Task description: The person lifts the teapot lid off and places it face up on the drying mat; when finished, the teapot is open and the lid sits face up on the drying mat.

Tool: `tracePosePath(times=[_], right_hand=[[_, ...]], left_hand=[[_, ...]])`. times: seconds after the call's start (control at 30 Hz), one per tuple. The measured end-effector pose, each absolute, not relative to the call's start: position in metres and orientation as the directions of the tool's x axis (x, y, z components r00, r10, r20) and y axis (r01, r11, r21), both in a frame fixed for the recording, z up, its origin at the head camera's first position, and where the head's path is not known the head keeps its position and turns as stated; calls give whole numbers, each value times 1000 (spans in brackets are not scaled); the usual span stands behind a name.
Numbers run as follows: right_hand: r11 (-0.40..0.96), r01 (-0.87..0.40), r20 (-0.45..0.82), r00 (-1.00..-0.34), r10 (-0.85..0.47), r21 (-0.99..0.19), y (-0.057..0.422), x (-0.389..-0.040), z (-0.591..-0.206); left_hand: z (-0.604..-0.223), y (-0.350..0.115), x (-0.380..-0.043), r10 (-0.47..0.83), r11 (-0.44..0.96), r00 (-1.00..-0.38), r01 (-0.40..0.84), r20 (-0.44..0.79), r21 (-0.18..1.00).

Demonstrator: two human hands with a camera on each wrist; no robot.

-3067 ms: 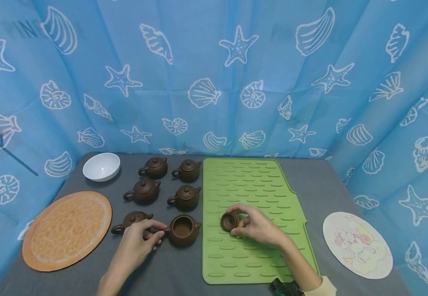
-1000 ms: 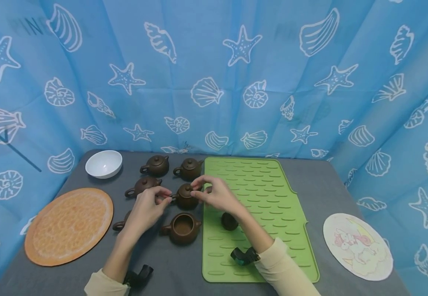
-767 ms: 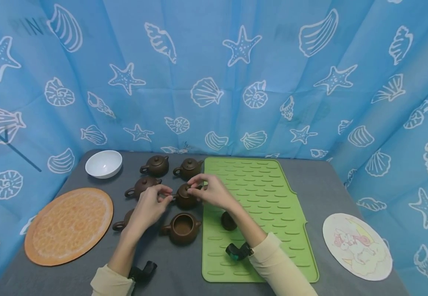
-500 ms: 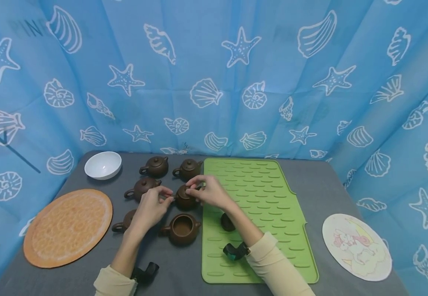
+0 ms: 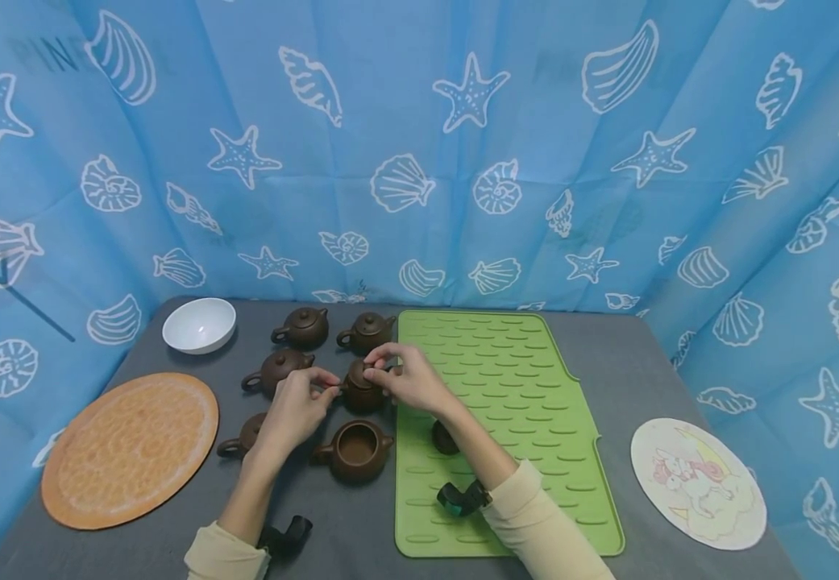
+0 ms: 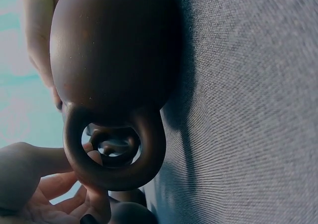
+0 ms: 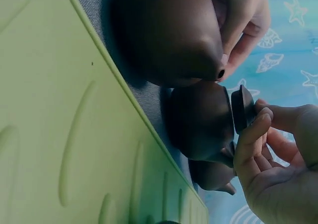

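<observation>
While the background is filled by a smooth blue fabric curtain [image 5: 404,97] printed with white shells and starfish, the table is covered by a finely ribbed grey cloth [image 5: 346,532]. On it is laid a matte green mat [image 5: 499,362], its surface patterned with raised, elongated bumps. To one side an orange round placemat [image 5: 131,451] is seen, to the other a pale oval placemat [image 5: 698,483] (decorated with a pink drawing). A glossy white bowl [image 5: 199,326] is set near four lidded teapots [image 5: 301,329], all rounded, dark brown and dull-sheened. In the column beside the mat, a fifth, the held teapot [image 5: 363,396], is placed directly behind the open teapot [image 5: 358,467]. Its handle is pinched by the left hand [image 5: 299,407]; by the fingertips of the right hand [image 5: 412,379] its lid [image 7: 242,110] is pinched and kept just clear of the rim. Three seconds earlier, the open teapot's handle was held by the left hand, and a lid was held at the mat by the right; that removed lid [image 5: 445,437] is now left there, partly hidden by the wrist. The held teapot is stood upright, its spout pointed right, towards the mat, its long axis run crosswise from handle to spout.
</observation>
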State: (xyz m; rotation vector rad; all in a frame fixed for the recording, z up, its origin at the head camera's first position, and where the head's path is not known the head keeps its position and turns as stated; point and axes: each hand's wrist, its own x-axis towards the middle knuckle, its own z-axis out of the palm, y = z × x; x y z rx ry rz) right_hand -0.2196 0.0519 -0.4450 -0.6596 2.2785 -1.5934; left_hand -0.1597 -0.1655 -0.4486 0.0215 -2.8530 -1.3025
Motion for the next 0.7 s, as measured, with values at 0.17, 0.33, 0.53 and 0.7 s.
tracePosePath(times=[0.17, 0.33, 0.53, 0.7], right_hand=[[269, -195, 28, -853, -521, -943, 60, -215, -441], [265, -208, 42, -853, -521, -942, 75, -207, -438], [249, -158, 7, -855, -518, -956, 101, -197, -436], [217, -125, -6, -855, -518, -968, 123, -191, -434]], left_hand=[[-449, -166, -161, -20, 657, -1000, -13, 0, 754], [-449, -166, -161, -21, 660, -1000, -15, -2, 751], [-451, -166, -160, -21, 653, -1000, -14, -1, 757], [-450, -166, -159, -16, 643, -1000, -11, -1, 766]])
